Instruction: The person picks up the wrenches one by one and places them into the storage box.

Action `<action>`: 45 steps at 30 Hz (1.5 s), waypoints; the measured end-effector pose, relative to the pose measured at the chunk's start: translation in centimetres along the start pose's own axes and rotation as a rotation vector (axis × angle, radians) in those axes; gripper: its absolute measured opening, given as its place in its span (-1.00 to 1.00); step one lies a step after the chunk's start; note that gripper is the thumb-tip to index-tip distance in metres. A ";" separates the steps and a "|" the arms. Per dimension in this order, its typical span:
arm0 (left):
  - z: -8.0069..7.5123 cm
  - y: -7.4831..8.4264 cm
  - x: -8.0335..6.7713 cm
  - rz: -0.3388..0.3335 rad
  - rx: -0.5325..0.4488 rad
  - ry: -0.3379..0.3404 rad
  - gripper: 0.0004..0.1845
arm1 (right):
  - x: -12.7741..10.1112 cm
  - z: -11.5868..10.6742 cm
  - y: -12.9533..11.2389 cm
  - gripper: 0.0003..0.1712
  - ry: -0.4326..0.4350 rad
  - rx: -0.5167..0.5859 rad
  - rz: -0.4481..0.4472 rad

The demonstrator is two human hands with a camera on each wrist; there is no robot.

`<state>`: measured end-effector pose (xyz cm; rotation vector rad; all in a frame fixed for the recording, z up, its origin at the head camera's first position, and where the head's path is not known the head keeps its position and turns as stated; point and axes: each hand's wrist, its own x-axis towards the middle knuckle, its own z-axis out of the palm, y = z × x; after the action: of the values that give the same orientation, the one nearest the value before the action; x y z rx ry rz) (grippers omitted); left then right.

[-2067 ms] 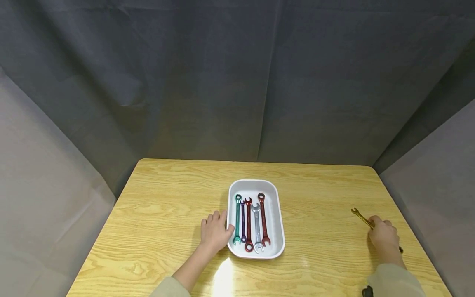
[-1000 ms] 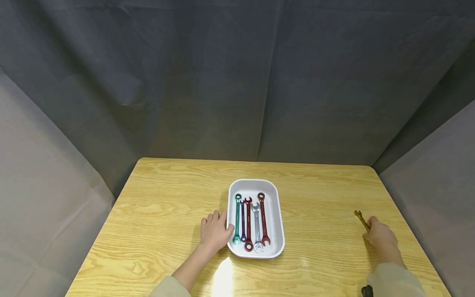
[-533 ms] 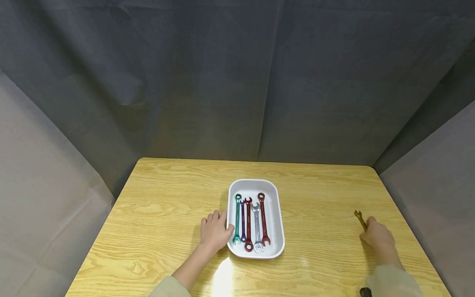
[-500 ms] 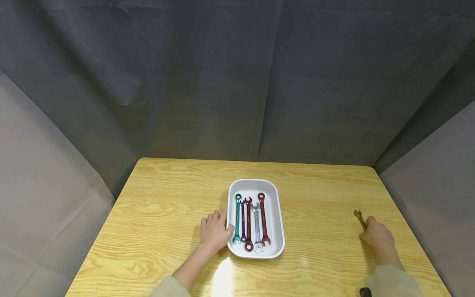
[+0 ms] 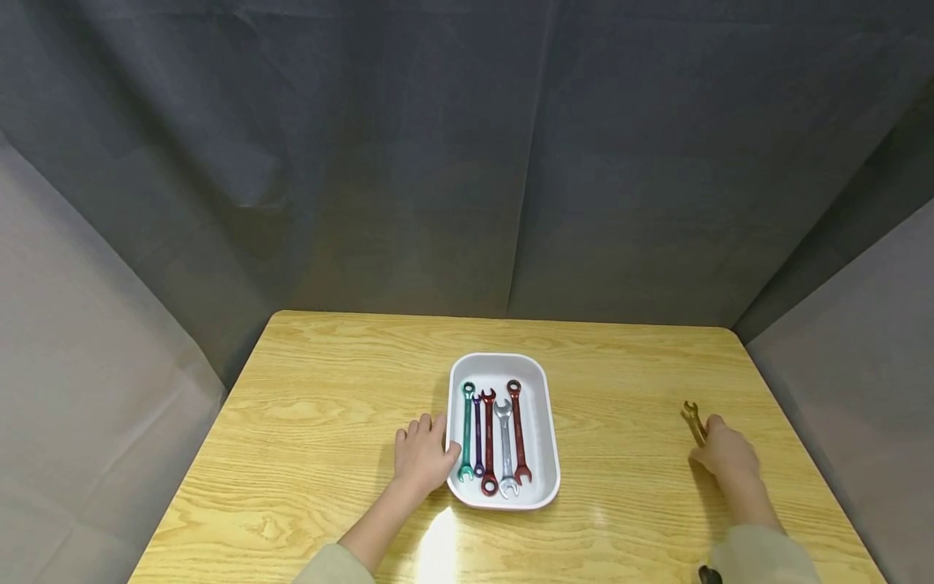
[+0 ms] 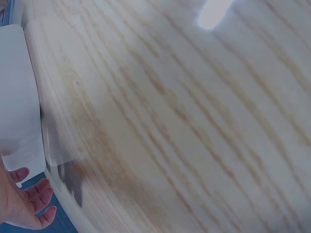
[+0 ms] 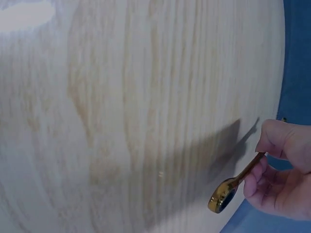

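My right hand (image 5: 732, 457) grips a gold-coloured combination wrench (image 5: 693, 419) above the right side of the table. The wrench's open end points away from me. In the right wrist view its ring end (image 7: 223, 196) sticks out from between thumb and fingers, and its shaft is partly hidden. My left hand (image 5: 421, 460) holds the left wall of a white tray (image 5: 543, 454), thumb over the rim and fingers outside. Inside lie a green wrench (image 5: 468, 430), a purple wrench (image 5: 478, 434), two red wrenches and a silver wrench (image 5: 506, 446), side by side.
The wood-grain table (image 5: 328, 389) has grey cloth hangings (image 5: 409, 162) behind it and at both sides. The tray stands near the table's middle. A bright light reflection (image 5: 439, 543) shows on the tabletop in front of the tray.
My right hand has moved left and slightly farther from me with the gold wrench, which has turned to point more straight ahead. The left hand and the tray have stayed put.
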<state>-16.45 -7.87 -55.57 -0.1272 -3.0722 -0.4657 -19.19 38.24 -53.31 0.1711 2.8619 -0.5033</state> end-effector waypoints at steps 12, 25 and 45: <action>0.1 0.0 0.1 0.007 0.004 0.017 -0.47 | -0.3 -0.2 -3.4 -0.52 0.003 0.033 -0.046; 0.3 0.0 0.1 0.004 0.007 0.018 -0.48 | -1.4 -0.9 -7.2 -0.56 0.078 0.098 -0.030; 0.1 0.0 0.2 0.002 0.001 0.005 -0.46 | -2.2 -1.2 -12.3 -0.55 0.087 0.104 -0.058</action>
<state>-16.63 -7.87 -55.63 -0.1285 -3.0676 -0.4639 -19.22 26.99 -47.76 0.1312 2.9336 -0.6732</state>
